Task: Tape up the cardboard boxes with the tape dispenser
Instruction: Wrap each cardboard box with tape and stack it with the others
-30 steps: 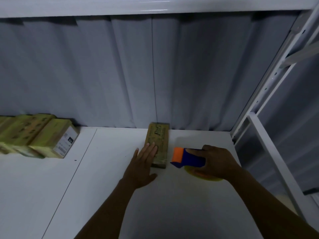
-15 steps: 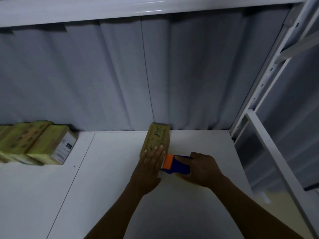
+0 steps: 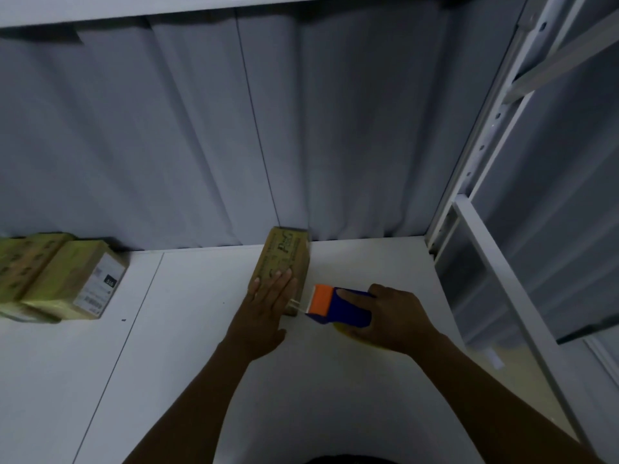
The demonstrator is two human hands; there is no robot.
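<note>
White smooth bench [image 3: 201, 380] had open room near me. Cardboard box [image 3: 284, 259], long axis running away toward the grey curtain [image 3: 201, 145]; my left hand [image 3: 264, 316] lay flat, open, on its near end. My right hand [image 3: 395, 319] gripped the blue-orange tape dispenser [image 3: 338, 306], orange nose pointing left at the box's near corner.
</note>
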